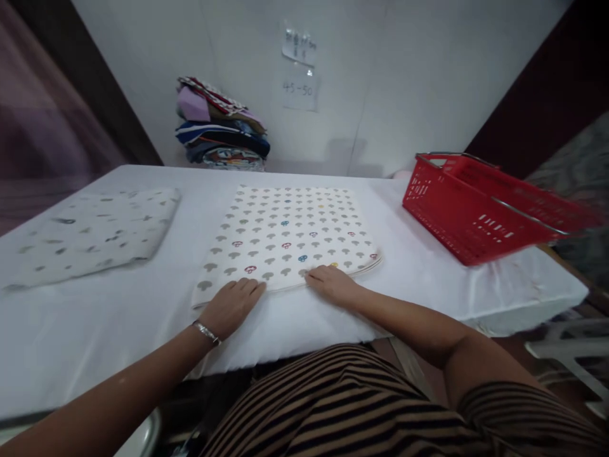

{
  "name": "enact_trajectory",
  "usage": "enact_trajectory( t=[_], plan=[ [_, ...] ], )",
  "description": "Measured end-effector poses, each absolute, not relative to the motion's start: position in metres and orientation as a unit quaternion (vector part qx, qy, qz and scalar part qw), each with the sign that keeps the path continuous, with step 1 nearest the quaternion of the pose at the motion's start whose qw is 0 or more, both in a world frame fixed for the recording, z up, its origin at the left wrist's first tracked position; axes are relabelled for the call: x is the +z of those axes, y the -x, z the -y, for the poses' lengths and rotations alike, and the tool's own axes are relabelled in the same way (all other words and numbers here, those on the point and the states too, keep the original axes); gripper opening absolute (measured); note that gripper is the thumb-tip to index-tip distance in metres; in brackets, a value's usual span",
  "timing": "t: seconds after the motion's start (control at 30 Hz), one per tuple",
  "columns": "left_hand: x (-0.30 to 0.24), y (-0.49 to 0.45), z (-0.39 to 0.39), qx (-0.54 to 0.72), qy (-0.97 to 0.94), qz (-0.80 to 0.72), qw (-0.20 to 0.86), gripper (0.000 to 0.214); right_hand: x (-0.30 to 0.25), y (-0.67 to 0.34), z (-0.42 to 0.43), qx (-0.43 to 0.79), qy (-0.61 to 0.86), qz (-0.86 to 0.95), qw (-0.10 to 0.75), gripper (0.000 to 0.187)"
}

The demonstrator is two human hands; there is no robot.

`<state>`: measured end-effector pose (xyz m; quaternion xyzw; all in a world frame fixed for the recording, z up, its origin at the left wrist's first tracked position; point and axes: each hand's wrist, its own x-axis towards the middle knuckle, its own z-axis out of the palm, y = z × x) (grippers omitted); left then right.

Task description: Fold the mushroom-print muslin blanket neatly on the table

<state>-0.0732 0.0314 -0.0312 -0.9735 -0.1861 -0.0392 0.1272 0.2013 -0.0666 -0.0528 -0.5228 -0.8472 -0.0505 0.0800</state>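
A folded white cloth (297, 238) with grey, red, blue and yellow mushroom prints lies flat in front of me, its layers showing at the near right corner. Near its front left corner, my left hand (233, 308) has its fingers closed together on the edge; a silvery bracelet circles that wrist. My right hand (335, 287) grips the same front edge right of the middle, fingers bent. Both thumbs are hidden. To the left rests a second folded white cloth (102, 231) with small dark prints, apart from my hands.
A white-covered table (390, 266) carries the cloths. A red plastic basket (457, 209) with metal handles stands at the right. Against the wall at the back left is a pile of folded fabrics (221, 130). Paper notes (299, 86) hang on the wall. A white chair (571, 349) is at lower right.
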Motion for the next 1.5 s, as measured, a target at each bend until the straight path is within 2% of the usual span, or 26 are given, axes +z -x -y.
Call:
enact_trajectory(
  t=[0.33, 0.63, 0.83, 1.03, 1.27, 1.5],
  plan=[
    [-0.038, 0.071, -0.034, -0.104, 0.967, 0.173, 0.156, 0.045, -0.05, -0.206, 0.066, -0.064, 0.523, 0.846, 0.081, 0.03],
    [-0.035, 0.041, -0.028, -0.13, 0.958, 0.163, 0.198, 0.024, -0.04, -0.209, 0.068, -0.004, 0.547, 0.831, 0.096, 0.03],
    [-0.041, 0.029, -0.025, -0.125, 0.972, 0.128, 0.15, 0.023, -0.045, -0.215, 0.072, 0.044, 0.543, 0.828, 0.132, 0.03],
    [-0.05, 0.033, -0.03, -0.159, 0.971, 0.131, 0.119, 0.025, -0.06, -0.224, 0.084, -0.015, 0.551, 0.822, 0.144, 0.028],
    [-0.046, 0.029, -0.033, -0.141, 0.973, 0.152, 0.099, 0.025, -0.059, -0.251, 0.105, -0.084, 0.614, 0.777, 0.106, 0.026],
    [-0.041, 0.027, -0.025, -0.122, 0.978, 0.152, 0.078, 0.026, -0.054, -0.27, 0.122, -0.074, 0.594, 0.793, 0.113, 0.026]
  ],
)
